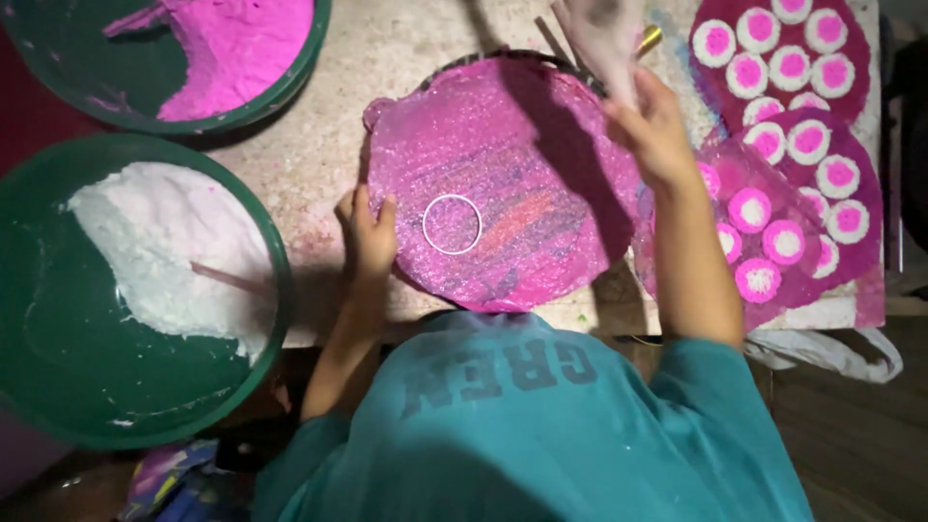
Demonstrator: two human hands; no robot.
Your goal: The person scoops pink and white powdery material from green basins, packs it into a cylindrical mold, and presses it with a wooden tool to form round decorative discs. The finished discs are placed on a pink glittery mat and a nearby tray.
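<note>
A round pink plastic sheet lies on a dark round tray on the table. A thin white ring is drawn on its near left part. My left hand rests flat on the sheet's left edge, fingers touching it, just left of the ring. My right hand is raised over the sheet's right edge and grips a pale cone-shaped bag, blurred, that points up and away.
A green tub of white powder with a stick in it stands at the left, and a green tub of pink powder at the far left. Pink sheets with several white-and-pink discs lie at the right. The table edge runs near my body.
</note>
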